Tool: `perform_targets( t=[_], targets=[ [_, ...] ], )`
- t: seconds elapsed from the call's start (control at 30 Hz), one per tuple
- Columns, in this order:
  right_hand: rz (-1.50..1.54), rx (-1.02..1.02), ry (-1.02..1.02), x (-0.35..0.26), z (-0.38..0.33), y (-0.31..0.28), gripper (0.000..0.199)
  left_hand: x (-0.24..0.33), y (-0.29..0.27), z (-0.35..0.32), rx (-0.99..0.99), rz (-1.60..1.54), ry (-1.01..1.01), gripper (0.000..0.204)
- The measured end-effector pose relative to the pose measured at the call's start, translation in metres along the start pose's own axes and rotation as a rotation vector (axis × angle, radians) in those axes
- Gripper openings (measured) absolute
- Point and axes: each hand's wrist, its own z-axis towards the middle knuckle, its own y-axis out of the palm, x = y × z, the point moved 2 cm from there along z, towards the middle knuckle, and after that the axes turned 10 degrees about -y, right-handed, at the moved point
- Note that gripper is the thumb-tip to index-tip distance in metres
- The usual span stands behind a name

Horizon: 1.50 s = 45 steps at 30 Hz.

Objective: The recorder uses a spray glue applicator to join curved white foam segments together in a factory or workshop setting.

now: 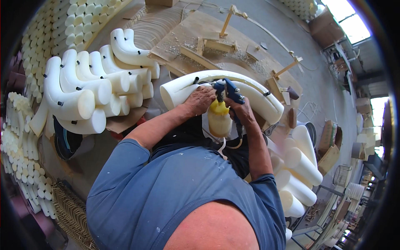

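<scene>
A long curved white foam roll [258, 96] lies across in front of me, with a slit along its inner face and small black plugs stuck in it. My right hand [242, 111] is wrapped round the handle of a blue spray gun [234, 92], its nozzle close to the slit. Below the nozzle hangs a yellowish translucent cup [219, 120], with a hose running down beside it. At the slit's near edge, my left hand [200, 100] has its fingers bent on the foam, close to the gun's front. Its fingertips are partly hidden.
Curved foam rolls with black plugs [68, 91] are piled at the left. Straight foam cylinders [302, 164] lie at my right. Beyond the roll stands a board worktable [183, 33] with wooden blocks, posts and foam crumbs. More foam [83, 21] is stacked far left.
</scene>
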Motion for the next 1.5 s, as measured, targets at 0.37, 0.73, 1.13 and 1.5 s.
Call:
perform_targets(
  t=[0.37, 0.73, 1.13, 1.5],
  targets=[
    [-0.038, -0.005, -0.009, -0.004, -0.007, -0.005, 0.027, 0.002, -0.007, -0.01, 0.214, -0.029, 0.107, 0.024],
    [-0.005, 0.046, -0.035, -0.004, -0.019, -0.014, 0.021, 0.001, -0.021, -0.068, 0.51, 0.155, -0.196, 0.043],
    [-0.003, -0.009, -0.054, -0.004, -0.011, 0.022, 0.024, -0.018, 0.003, -0.046, 0.502, 0.087, -0.089, 0.036],
    [0.039, 0.056, -0.034, 0.005, -0.009, 0.029, 0.023, -0.019, 0.0, -0.045, 0.517, 0.023, -0.079, 0.03]
  ],
)
